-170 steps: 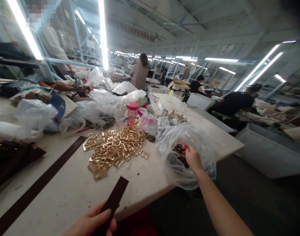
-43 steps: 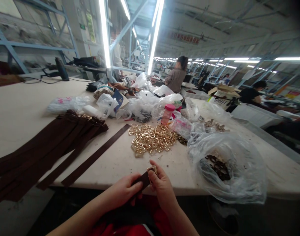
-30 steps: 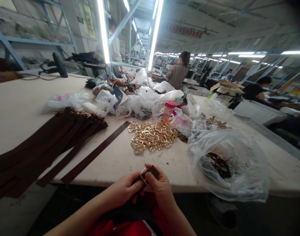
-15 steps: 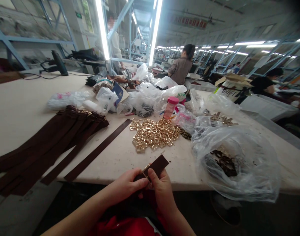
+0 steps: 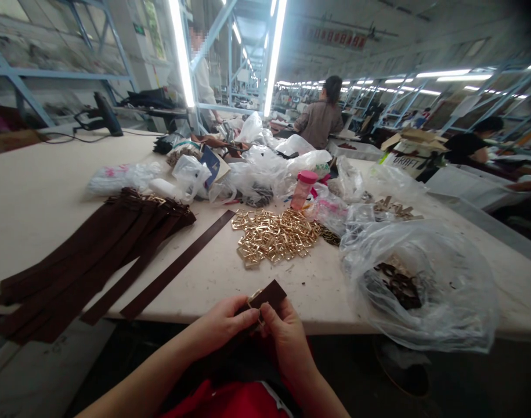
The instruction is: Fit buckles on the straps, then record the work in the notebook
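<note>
Brown strap point(image 5: 271, 292) in pinch of L hand point(image 5: 230, 319) & R hand point(image 5: 286, 331), more tip past buckle point(image 5: 251, 298) than b4

A square-ended dark brown strap point(image 5: 271, 294) slants up between left hand point(image 5: 231, 323) and right hand point(image 5: 286, 328), a gold buckle point(image 5: 253, 296) across it.

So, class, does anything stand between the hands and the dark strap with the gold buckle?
Nothing visible does: the left hand and right hand both hold the dark strap at its gold buckle. The pile of buckles lies beyond them on the table.
</note>
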Tool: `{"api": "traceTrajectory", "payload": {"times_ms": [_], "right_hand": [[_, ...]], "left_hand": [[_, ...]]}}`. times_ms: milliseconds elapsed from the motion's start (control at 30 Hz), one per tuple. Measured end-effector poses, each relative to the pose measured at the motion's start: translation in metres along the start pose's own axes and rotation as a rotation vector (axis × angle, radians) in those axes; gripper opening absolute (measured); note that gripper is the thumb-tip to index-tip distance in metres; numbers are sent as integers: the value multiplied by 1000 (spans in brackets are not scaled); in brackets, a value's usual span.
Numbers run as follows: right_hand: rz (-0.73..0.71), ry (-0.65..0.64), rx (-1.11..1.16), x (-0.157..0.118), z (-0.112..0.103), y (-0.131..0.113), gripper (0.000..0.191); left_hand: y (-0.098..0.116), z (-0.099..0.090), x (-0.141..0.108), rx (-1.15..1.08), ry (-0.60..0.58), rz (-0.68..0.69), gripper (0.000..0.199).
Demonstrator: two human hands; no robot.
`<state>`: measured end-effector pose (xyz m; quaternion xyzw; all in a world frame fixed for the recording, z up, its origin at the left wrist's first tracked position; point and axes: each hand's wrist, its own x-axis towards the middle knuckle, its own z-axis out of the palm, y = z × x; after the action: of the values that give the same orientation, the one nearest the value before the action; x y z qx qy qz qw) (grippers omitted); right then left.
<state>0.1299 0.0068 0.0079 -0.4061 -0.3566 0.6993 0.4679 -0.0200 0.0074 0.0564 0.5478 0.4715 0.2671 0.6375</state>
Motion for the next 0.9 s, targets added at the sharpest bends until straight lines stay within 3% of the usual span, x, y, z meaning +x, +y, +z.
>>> {"api": "traceTrajectory", "payload": {"times_ms": [233,533,767,900], "right_hand": [[-85,117,-106,-4,-3,-3,26],[-100,136,-137,-2,-5,-2,25],[119,39,253,-1,-1,-8,21],[84,58,208,-1,0,-10,22]], "left_hand": [[1,7,2,46,80,-25,34],[0,20,2,81,176,-48,31],[-4,20,2,41,148,-68,30],[-9,19,4,40,154,-55,31]]}}
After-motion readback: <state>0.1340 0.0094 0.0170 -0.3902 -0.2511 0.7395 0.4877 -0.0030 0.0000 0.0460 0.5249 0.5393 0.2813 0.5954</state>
